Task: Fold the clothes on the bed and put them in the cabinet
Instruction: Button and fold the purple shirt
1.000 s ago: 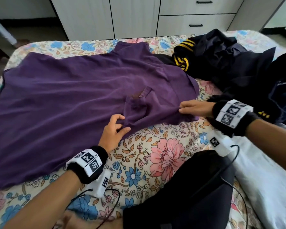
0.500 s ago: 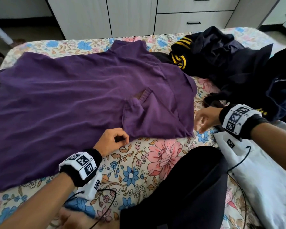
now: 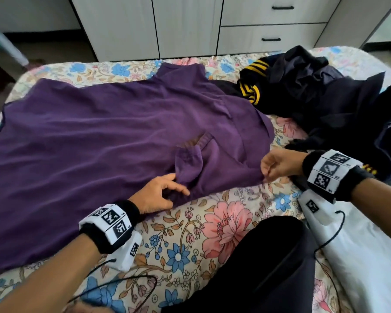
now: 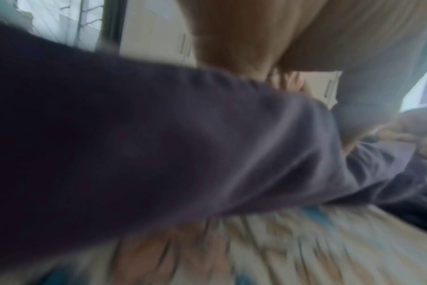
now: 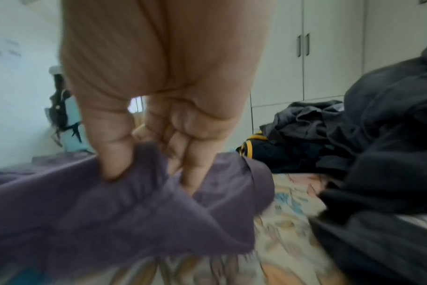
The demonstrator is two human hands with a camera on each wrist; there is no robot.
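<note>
Purple shirt [image 3: 99, 143] spread flat, wrinkled, right hand [image 3: 280, 164] pinching hem.

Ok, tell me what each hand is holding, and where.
Right hand pinches the purple shirt at its near right corner. Left hand touches the shirt's near edge; whether it grips cannot be told.

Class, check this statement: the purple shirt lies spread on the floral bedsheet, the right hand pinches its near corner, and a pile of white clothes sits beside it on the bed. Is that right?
One detail is wrong: the pile of clothes is dark navy with yellow stripes, not white, as the head view shows. The purple shirt does lie spread on the floral bedsheet, and the right hand does pinch its near corner.
</note>
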